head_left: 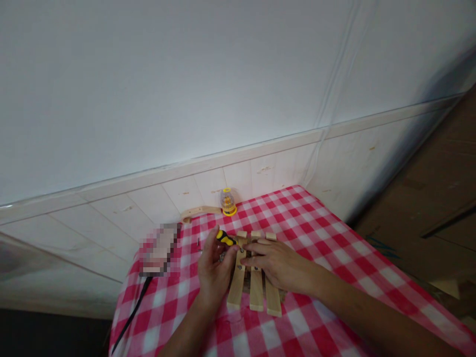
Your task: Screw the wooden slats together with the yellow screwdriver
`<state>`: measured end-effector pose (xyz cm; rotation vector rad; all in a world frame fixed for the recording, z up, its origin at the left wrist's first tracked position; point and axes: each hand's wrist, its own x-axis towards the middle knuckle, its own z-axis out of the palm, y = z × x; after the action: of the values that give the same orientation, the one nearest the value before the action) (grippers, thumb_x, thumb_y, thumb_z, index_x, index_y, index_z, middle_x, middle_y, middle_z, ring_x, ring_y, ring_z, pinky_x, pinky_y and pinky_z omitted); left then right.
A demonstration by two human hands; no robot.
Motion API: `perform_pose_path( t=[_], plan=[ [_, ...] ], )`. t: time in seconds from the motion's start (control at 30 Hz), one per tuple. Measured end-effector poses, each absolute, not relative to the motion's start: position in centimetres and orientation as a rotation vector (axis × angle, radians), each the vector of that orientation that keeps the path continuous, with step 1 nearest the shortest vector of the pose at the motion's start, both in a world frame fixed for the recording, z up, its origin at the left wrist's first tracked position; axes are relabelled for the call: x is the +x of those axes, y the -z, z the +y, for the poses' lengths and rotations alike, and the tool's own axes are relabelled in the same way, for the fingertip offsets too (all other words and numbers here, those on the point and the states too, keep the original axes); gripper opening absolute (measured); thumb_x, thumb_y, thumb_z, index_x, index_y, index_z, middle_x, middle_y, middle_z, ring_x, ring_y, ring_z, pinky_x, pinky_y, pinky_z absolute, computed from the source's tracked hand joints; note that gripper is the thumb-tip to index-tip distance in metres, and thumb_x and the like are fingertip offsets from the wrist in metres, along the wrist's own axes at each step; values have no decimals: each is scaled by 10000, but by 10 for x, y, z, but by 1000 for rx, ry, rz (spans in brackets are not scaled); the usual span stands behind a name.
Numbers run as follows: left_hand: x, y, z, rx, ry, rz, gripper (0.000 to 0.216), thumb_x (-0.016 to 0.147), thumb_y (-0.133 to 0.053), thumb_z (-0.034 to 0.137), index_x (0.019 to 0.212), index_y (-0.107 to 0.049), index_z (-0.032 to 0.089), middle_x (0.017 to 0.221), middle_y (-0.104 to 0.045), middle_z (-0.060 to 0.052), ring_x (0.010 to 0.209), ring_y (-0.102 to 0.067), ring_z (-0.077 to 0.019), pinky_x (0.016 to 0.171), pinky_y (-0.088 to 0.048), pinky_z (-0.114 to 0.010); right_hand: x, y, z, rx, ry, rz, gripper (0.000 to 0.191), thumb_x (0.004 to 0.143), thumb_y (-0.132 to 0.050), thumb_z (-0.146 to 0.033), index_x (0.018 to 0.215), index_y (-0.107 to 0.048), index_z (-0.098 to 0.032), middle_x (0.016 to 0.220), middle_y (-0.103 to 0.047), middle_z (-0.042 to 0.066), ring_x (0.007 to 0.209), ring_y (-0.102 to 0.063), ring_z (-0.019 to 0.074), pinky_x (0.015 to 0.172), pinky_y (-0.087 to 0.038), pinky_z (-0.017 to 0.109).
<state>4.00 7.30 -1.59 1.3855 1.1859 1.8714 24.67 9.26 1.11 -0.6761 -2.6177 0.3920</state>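
Screwdriver (225, 238), yellow and black handle, is in my left hand (213, 270). The fingers are curled around the handle and the thumb is up alongside it. The tool lies at a slant, with its tip end toward the left slat of the slat frame (256, 292). The shaft is hidden behind the fingers, so I can't tell where the tip sits.

Slat frame: three pale wooden slats side by side, running away from me, on the near middle of the tablecloth (334, 238), which is red and white check. Small dark screw heads show on the left slat near my thumb.

Right hand (277, 263) lies flat across the far half of the slats, palm down, fingers stretched out and pointing left. It presses on the wood and grips nothing. Its fingertips are just beside the left hand.

Farther back, by the wall (186, 74): a small clear dome on a yellow base (228, 202), and just left of it a curved wooden piece (199, 212). A pixelated object (159, 249) is at the left edge of the table, with a black cable (134, 312) running down from it off the near left corner. There is a tiny dark item near the left hand, too small to identify.
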Motion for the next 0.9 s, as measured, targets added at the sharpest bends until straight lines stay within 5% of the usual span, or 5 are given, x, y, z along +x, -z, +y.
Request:
perform_pose_path(
  t=[0.37, 0.9],
  plan=[
    [35, 24, 74, 1479, -1810, 1298, 627, 872, -895, 437, 1421, -666, 238, 1036, -832, -66, 794, -816, -196, 691, -689, -289, 247, -10, 92, -681, -393, -2624, 382, 1014, -657, -125, 1356, -750, -269, 1468, -708, 99, 1415, -616, 255, 1193, -497, 445],
    [36, 20, 73, 1555, -1767, 1223, 607, 973, -783, 438, 1511, -607, 218, 1059, -842, -80, 890, -840, -216, 799, -709, -329, 247, -16, 91, -682, -402, -2618, 316, 1003, -672, -119, 1269, -777, -252, 1355, -750, 100, 1358, -645, 264, 1167, -504, 436]
  ],
)
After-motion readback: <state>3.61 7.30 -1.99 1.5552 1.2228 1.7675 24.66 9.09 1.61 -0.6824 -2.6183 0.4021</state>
